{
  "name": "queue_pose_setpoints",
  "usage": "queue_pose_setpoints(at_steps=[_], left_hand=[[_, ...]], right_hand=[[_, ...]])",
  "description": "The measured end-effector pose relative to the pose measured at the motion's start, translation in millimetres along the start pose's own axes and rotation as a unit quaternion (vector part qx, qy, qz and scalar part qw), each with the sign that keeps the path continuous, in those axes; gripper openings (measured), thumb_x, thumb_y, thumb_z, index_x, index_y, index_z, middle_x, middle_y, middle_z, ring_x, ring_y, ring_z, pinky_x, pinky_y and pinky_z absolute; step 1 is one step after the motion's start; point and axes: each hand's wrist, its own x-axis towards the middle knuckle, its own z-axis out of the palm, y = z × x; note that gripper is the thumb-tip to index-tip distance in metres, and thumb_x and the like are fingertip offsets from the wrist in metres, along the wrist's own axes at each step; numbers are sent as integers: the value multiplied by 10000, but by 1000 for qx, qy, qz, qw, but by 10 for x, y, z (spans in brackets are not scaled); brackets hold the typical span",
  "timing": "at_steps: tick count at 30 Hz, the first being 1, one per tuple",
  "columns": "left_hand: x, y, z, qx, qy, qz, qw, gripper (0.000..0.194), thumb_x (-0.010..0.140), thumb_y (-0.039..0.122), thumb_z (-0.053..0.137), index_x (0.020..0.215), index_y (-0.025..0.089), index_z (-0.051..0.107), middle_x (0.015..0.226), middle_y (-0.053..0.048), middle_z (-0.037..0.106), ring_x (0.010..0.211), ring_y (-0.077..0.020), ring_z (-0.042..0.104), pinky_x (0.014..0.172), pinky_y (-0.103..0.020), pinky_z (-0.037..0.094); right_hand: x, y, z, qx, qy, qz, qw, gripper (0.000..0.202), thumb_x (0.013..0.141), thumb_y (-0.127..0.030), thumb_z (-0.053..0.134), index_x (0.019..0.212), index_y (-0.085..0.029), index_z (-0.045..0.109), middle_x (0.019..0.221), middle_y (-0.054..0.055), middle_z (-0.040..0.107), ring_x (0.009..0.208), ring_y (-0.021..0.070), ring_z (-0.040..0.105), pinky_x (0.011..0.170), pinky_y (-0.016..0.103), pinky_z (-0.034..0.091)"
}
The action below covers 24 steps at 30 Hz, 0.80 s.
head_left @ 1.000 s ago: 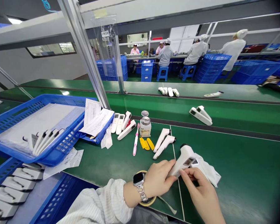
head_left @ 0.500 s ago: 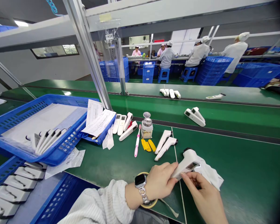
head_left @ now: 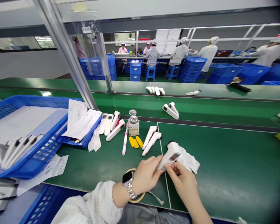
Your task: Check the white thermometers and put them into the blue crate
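- Two paired white devices (head_left: 170,112) have slid leftward along the green belt (head_left: 212,112) since the earlier frame, and the view has turned right.
- Left hand (head_left: 147,175), a watch (head_left: 128,178) at its wrist, grips the handle of a white handheld device (head_left: 170,155) with a small screen.
- Right hand (head_left: 183,180) is drawn narrow, thumb and fingers touching the same handle just below the screen.
- This device is held above the worktop (head_left: 228,161), nearer its front edge than its back edge, with a crumpled white cloth (head_left: 191,160) just beside it.
- Toward the worktop's back edge stand a metal-topped jar (head_left: 133,128) and, beside it, a pink-and-white toothbrush (head_left: 125,140); yellow pieces (head_left: 135,142) lie in front of the jar.
- By the front edge, a tape roll (head_left: 141,198) lies partly hidden beneath the left wrist.
- At the worktop's left side sits a blue basket (head_left: 46,152).
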Motion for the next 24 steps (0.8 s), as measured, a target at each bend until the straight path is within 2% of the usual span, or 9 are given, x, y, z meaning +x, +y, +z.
queue_pose_setpoints(at_steps=[4, 9, 15, 24], left_hand=[[0, -4, 21, -141, -17, -21, 990, 476, 783, 197, 494, 1252, 210, 417, 1102, -85, 566, 921, -194, 573, 769, -311, 499], [19, 21, 20, -299, -54, -64, 950, 469, 773, 189, 521, 1233, 178, 431, 1057, -94, 583, 822, -157, 605, 682, -263, 514], [44, 24, 18, -341, -79, -89, 933, 467, 761, 191, 552, 1216, 187, 445, 1020, -79, 574, 795, -139, 603, 659, -237, 492], [49, 13, 17, -361, -85, -93, 924, 463, 762, 214, 565, 1211, 212, 450, 989, -55, 551, 778, -147, 612, 669, -266, 484]], right_hand=[[-14, -12, -4, 24, -6, -6, 1000, 373, 795, -513, 505, 603, -200, 443, 508, -50, 422, 481, 120, 407, 480, 229, 311], [-28, -79, -54, 65, -21, -13, 998, 343, 816, -469, 502, 618, -196, 439, 529, -48, 406, 501, 117, 399, 484, 226, 313], [-44, -52, -76, 99, -34, -20, 994, 337, 838, -451, 486, 627, -204, 395, 549, -49, 384, 525, 120, 384, 496, 235, 315], [-42, -4, -92, 223, -110, -4, 969, 286, 867, -434, 454, 705, -202, 411, 632, -34, 436, 596, 127, 430, 557, 244, 367]])
